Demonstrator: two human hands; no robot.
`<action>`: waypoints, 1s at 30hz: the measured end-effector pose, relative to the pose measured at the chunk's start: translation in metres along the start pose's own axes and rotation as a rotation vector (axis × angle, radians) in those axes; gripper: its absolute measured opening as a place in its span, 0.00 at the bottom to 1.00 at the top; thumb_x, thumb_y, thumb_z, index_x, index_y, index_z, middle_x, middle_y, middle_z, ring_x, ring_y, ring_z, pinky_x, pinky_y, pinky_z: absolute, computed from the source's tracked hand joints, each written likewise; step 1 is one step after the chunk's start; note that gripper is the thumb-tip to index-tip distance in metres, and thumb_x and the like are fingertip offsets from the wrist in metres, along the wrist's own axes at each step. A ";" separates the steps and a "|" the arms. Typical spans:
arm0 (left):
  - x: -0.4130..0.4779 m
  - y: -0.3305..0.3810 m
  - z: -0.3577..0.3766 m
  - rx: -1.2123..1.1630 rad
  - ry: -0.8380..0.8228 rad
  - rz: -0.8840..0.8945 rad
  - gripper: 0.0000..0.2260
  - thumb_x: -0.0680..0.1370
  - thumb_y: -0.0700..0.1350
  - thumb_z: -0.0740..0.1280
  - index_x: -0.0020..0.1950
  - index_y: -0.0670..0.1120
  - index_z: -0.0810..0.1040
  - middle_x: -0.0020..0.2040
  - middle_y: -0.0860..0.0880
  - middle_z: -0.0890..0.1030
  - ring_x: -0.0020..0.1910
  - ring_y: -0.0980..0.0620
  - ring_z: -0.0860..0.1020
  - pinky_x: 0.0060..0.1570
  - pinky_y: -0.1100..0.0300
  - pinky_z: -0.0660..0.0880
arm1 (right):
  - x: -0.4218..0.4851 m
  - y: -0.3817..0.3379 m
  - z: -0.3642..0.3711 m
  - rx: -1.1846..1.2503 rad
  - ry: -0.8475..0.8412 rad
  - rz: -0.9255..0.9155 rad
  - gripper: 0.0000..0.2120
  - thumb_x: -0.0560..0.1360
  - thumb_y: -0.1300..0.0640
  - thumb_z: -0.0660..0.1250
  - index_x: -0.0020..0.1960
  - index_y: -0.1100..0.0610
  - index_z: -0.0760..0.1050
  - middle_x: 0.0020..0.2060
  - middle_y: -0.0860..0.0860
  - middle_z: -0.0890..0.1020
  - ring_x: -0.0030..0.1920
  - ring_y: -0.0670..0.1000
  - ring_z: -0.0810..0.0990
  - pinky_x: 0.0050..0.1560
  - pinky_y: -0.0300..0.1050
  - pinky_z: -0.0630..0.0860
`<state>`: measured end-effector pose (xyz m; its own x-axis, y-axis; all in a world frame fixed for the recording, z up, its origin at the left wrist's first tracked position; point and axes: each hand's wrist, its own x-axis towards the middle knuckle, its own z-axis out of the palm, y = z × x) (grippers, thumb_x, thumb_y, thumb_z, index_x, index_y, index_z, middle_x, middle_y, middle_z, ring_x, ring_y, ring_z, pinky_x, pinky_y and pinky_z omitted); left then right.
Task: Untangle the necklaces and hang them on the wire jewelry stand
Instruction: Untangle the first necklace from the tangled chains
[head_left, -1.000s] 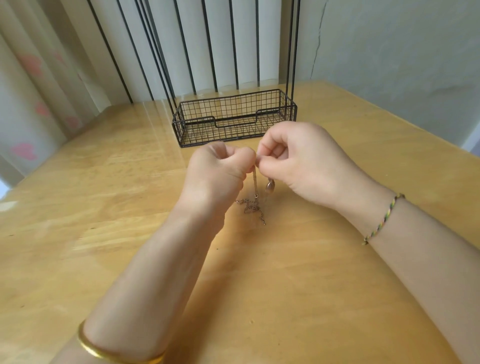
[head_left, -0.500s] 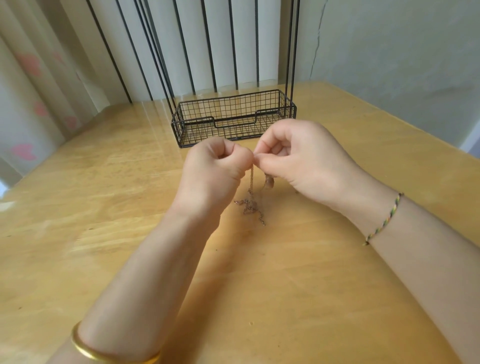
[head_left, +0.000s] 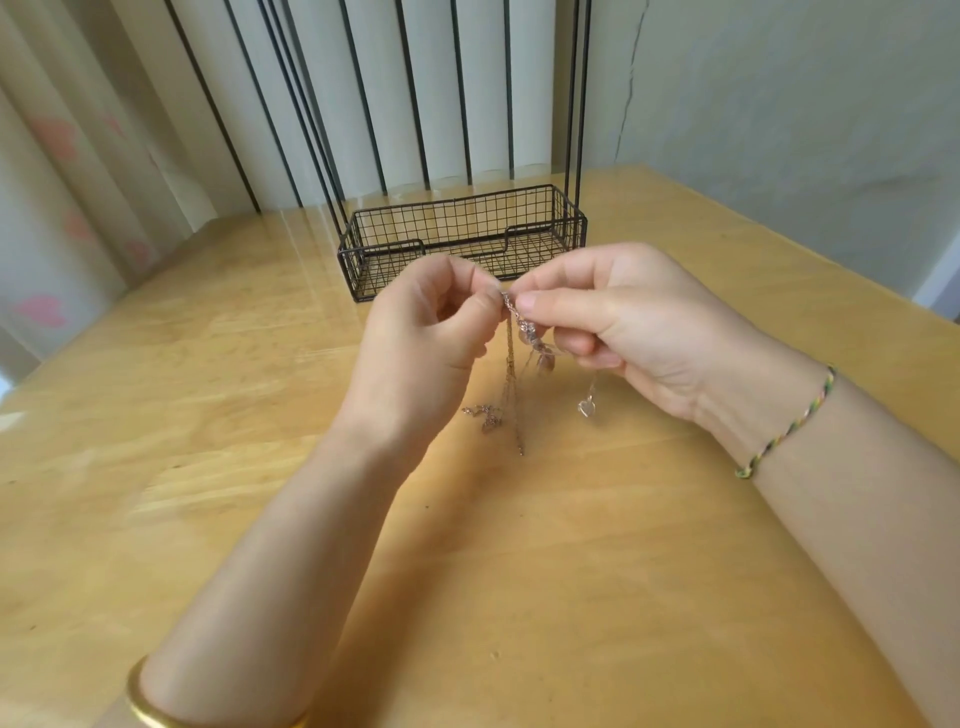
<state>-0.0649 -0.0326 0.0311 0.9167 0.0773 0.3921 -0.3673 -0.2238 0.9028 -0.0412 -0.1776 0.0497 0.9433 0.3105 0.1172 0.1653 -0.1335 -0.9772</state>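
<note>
Head view: the necklaces are at the centre of the frame, a tangle of thin chains lifted above the table. The left hand and the right hand meet over the top of the tangle. The left fingers and the right fingers are clamped on the same short twisted stretch of chain, thumb against forefinger on each side.

From that pinch the chains run straight down the frame, so their long axis is vertical in the picture. A small knot of pendants sits just under the right fingers. The loose ends reach the table at lower centre, and a crumpled bit lies to the left of them. A heart pendant hangs apart on its own strand below the right palm.

The wire jewelry stand is at upper centre, just behind the hands. Its basket base runs left to right and its black rods rise out of the top of the frame.

The table's far edge runs behind the stand, and its right edge slants down toward the right side of the frame. Broad wood shows left of the left forearm, between the forearms and right of the stand.
</note>
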 end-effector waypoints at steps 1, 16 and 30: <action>0.000 -0.001 0.001 0.049 0.016 0.042 0.06 0.76 0.37 0.65 0.40 0.46 0.74 0.35 0.52 0.75 0.33 0.57 0.70 0.36 0.65 0.69 | -0.001 -0.001 0.000 0.004 0.001 -0.003 0.03 0.73 0.63 0.69 0.42 0.57 0.80 0.27 0.47 0.77 0.23 0.43 0.67 0.21 0.31 0.62; -0.002 -0.001 0.006 0.341 0.065 0.314 0.05 0.76 0.36 0.62 0.42 0.45 0.70 0.35 0.55 0.71 0.33 0.60 0.68 0.34 0.71 0.66 | -0.004 -0.003 0.006 0.013 -0.013 -0.135 0.07 0.74 0.69 0.65 0.39 0.62 0.75 0.27 0.53 0.74 0.19 0.39 0.68 0.21 0.29 0.63; -0.006 0.006 0.010 0.369 0.098 0.264 0.09 0.75 0.35 0.63 0.38 0.47 0.69 0.32 0.55 0.72 0.29 0.64 0.73 0.29 0.73 0.65 | -0.001 -0.003 0.006 -0.125 -0.023 -0.136 0.09 0.74 0.65 0.64 0.37 0.55 0.73 0.27 0.46 0.73 0.26 0.43 0.68 0.24 0.31 0.64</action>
<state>-0.0711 -0.0442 0.0328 0.7737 0.0582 0.6309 -0.4892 -0.5779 0.6532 -0.0443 -0.1718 0.0515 0.9032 0.3552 0.2410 0.3265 -0.2042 -0.9229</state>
